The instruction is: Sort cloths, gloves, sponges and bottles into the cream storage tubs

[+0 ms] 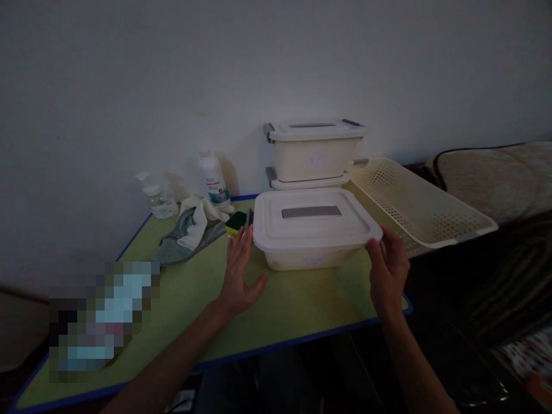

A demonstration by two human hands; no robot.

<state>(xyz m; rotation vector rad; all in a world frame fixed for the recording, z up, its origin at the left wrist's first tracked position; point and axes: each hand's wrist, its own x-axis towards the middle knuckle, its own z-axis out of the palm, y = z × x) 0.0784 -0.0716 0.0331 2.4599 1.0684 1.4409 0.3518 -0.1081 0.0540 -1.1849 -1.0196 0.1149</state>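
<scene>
A lidded white plastic storage box (314, 260) sits on the table in front of me, its white lid (267, 215) bearing a grey handle strip (311, 212). At its left end, beside an upright grey latch (249, 218), is my left hand (239, 276), fingers stretched and thumb apart. My right hand (388, 267) grips the right front corner of the box at the lid's edge, thumb in front and fingers bent around the far side. Whatever latch is on that end is hidden by the hand. A green and yellow sponge (235, 222) lies just past my left fingertips.
Behind stand two stacked storage boxes (317, 158). A perforated cream basket (431, 213) is at the right. A white bottle (212, 175), a clear pump bottle (159, 201), and grey and white cloths (176, 241) are at the left. A pixelated item (116, 310) lies near the table's (302, 316) left edge.
</scene>
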